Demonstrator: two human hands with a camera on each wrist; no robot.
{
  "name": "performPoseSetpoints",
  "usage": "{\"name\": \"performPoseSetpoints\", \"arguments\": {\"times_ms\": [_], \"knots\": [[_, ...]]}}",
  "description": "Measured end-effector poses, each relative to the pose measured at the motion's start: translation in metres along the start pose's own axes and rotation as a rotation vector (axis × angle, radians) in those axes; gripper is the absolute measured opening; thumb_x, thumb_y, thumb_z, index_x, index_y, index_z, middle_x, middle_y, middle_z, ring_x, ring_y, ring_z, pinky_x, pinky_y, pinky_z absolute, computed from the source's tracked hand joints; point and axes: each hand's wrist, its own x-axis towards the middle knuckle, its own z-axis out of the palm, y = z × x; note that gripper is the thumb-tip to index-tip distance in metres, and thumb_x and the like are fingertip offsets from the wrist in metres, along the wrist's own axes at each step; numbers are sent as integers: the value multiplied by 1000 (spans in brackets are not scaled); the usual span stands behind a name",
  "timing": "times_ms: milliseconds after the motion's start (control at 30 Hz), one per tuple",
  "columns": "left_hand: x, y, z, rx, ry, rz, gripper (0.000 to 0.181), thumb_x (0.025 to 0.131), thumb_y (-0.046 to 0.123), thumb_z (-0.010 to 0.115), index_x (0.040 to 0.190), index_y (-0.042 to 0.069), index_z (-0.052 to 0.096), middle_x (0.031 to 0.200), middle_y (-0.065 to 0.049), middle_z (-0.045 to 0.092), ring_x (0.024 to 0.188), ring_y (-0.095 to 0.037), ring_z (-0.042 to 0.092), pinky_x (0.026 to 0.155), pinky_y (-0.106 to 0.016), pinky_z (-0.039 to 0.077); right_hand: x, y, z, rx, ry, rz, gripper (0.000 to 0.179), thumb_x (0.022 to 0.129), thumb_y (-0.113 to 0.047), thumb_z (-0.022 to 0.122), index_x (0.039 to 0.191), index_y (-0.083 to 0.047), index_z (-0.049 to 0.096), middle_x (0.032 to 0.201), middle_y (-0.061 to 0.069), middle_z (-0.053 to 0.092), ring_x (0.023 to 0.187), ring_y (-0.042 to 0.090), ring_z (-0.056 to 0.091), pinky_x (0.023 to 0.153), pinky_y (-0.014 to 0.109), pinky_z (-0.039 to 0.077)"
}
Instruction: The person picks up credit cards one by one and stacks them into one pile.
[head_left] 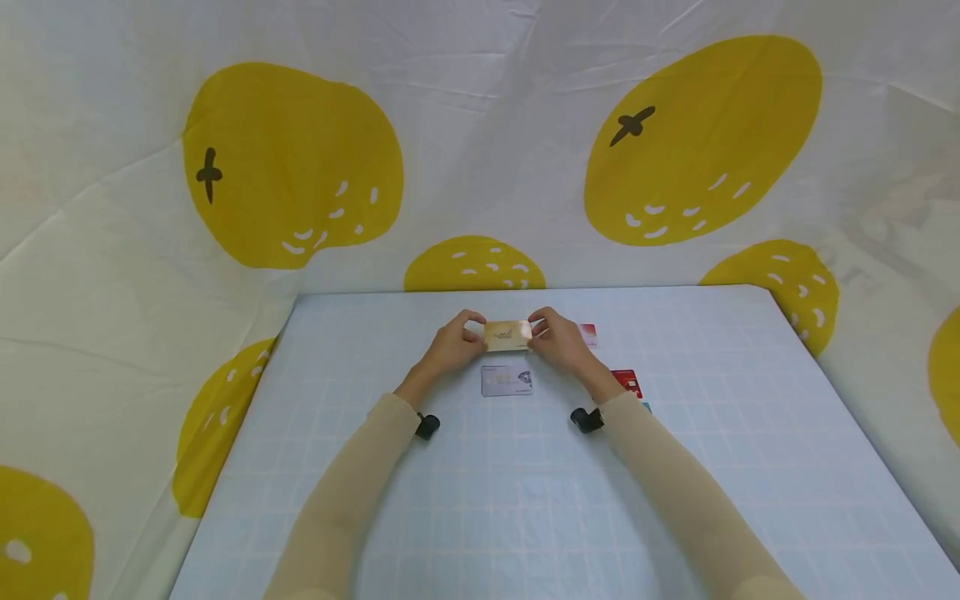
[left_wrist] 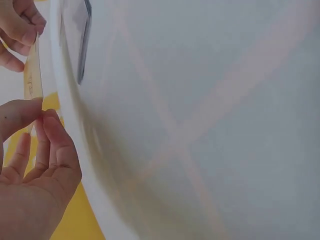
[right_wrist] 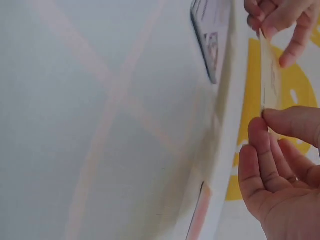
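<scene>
A gold bank card (head_left: 507,336) is held between both hands, its printed face turned toward the head camera. My left hand (head_left: 454,342) pinches its left end between thumb and fingers, and my right hand (head_left: 557,339) pinches the right end the same way. In the left wrist view the gold card (left_wrist: 33,75) appears nearly edge-on, raised off the table. A silver-grey card (head_left: 506,381) lies flat just below it on the table, and shows as a slanted slab in the right wrist view.
Right of the right hand lies a pink-and-white card (head_left: 588,335), partly covered by that hand. A red card (head_left: 627,383) sits by the right wrist, with a blue corner under the sleeve. The pale checked tabletop (head_left: 480,517) ends at a fruit-print cloth (head_left: 480,167).
</scene>
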Motion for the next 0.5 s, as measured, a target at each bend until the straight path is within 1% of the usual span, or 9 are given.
{"name": "performPoseSetpoints", "arguments": {"times_ms": [133,200,400,500], "knots": [[-8,4,-1,-27,22,9,38,92,15,72,126,21,57,98,-4,69,91,-22,65,86,-41,53,-6,-1,-3,29,19,-2,39,90,-5,71,126,-3,55,108,15,67,99,32,64,86,45,52],[-12,5,-1,-36,38,25,37,92,15,73,126,20,58,97,-3,69,90,-21,66,86,-40,53,-9,0,-3,44,24,-3,39,90,-5,72,126,-4,55,107,15,67,98,31,65,85,44,51],[-28,4,0,-72,80,97,38,90,12,75,125,12,60,93,-3,71,87,-19,67,81,-38,54,-22,-4,-4,81,9,14,39,92,-9,72,126,-7,55,108,12,66,96,28,62,84,40,53],[-37,2,2,-78,86,100,38,89,12,76,124,12,61,92,-2,71,87,-18,67,80,-36,55,-29,-6,-4,91,-4,18,38,92,-9,72,126,-7,56,108,11,65,96,27,62,84,39,54]]}}
